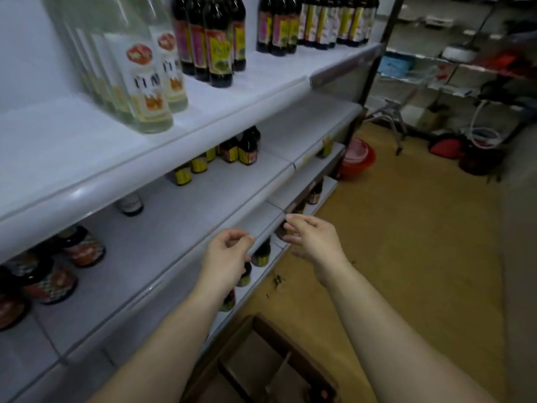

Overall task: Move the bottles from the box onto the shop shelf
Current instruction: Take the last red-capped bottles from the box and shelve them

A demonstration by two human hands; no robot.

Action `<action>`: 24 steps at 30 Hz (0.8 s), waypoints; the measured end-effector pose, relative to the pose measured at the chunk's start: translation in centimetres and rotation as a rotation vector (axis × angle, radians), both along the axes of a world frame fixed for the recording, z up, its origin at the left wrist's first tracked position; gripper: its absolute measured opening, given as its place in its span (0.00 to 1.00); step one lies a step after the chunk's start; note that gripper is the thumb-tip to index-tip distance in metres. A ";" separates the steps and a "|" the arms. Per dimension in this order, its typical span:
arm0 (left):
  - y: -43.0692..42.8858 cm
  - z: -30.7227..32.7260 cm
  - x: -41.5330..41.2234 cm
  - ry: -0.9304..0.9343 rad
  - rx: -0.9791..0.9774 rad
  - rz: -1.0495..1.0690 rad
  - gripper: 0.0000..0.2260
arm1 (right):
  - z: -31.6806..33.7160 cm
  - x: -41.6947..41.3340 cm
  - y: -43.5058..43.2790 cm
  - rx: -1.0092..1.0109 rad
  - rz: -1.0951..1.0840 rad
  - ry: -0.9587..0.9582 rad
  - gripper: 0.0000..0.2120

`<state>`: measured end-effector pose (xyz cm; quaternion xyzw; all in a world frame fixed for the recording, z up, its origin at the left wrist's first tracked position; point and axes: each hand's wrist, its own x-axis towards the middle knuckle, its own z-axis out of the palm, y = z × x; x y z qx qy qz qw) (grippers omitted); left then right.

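White shop shelf carries dark bottles on several tiers. Cardboard box sits on the floor below, contents unclear. Left hand and right hand hover at the shelf edge, fingers loosely curled, holding nothing.

I see both my bare arms stretched forward. My left hand and my right hand hold nothing, fingers loosely curled, near each other.
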<state>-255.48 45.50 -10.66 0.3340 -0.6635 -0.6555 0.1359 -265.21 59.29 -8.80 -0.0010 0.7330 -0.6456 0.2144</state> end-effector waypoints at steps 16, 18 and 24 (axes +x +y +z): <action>10.3 -13.4 -2.9 -0.238 0.021 -0.232 0.04 | -12.9 -0.5 11.2 0.174 -0.178 -0.241 0.07; 10.9 -15.0 -2.9 -0.278 0.021 -0.248 0.04 | -14.5 -0.4 12.1 0.191 -0.189 -0.276 0.07; 12.1 -19.7 -3.0 -0.364 0.046 -0.281 0.04 | -19.2 -0.4 13.7 0.233 -0.209 -0.348 0.08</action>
